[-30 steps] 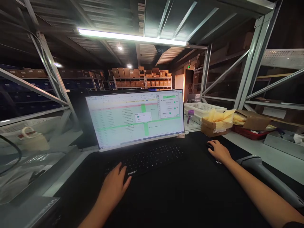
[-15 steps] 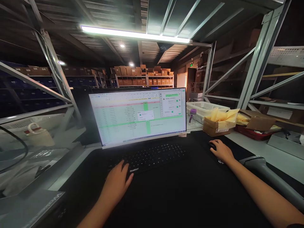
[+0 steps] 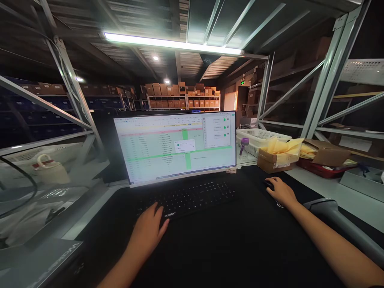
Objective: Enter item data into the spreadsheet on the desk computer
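Right hand (image 3: 282,191) is cupping the probably light, stiff mouse (image 3: 269,184), best side-gripped; left hand (image 3: 146,227), thumb spread, is resting on the keyboard (image 3: 193,197).

Left hand (image 3: 147,226): bare, with a smooth back, slim fingers (image 3: 158,214) and a slim thumb (image 3: 163,229).
Left arm (image 3: 124,264): bare and smooth, long, thin near the hand and wider lower down.
Right hand (image 3: 282,191): bare, with a smooth, round back.
Right arm (image 3: 333,236): bare, long, getting fatter toward the elbow end.
Sleeve (image 3: 381,286): a tiny dark edge; its cloth is too small to tell.
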The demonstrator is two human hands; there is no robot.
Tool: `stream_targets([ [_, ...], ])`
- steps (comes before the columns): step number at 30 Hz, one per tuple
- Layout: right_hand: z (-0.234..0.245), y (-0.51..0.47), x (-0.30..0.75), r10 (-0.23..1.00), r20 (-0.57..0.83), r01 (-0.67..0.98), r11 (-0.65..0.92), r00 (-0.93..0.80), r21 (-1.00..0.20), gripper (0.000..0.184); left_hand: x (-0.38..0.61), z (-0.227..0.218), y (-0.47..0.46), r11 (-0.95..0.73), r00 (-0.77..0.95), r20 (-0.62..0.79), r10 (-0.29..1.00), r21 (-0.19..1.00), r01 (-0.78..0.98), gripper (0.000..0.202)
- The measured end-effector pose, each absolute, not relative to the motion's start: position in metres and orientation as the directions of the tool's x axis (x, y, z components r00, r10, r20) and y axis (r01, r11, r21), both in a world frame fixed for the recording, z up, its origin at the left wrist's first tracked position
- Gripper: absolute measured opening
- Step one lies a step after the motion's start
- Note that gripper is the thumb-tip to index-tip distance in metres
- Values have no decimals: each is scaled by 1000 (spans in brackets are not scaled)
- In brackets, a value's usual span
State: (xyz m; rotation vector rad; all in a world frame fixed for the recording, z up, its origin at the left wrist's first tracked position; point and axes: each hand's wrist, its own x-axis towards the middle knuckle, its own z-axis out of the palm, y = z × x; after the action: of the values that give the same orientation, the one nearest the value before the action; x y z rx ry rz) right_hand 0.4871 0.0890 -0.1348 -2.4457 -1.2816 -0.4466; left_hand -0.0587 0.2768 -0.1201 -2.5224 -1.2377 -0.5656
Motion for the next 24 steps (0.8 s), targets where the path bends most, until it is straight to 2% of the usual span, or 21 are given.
stream_targets([
  [8, -135, 88, 487, 719, 427, 828, -536, 549, -164, 43, -60, -124, 279, -604, 559, 494, 666, -83, 793, 53],
  [14, -148, 93, 499, 709, 493, 853, -498, 504, -156, 45, -61, -125, 279, -618, 559, 523, 643, -77, 782, 50],
  [24, -147, 92, 502, 751, 443, 869, -464, 490, -175, 50, -59, -115, 269, -674, 584, 543, 603, -44, 738, 44],
])
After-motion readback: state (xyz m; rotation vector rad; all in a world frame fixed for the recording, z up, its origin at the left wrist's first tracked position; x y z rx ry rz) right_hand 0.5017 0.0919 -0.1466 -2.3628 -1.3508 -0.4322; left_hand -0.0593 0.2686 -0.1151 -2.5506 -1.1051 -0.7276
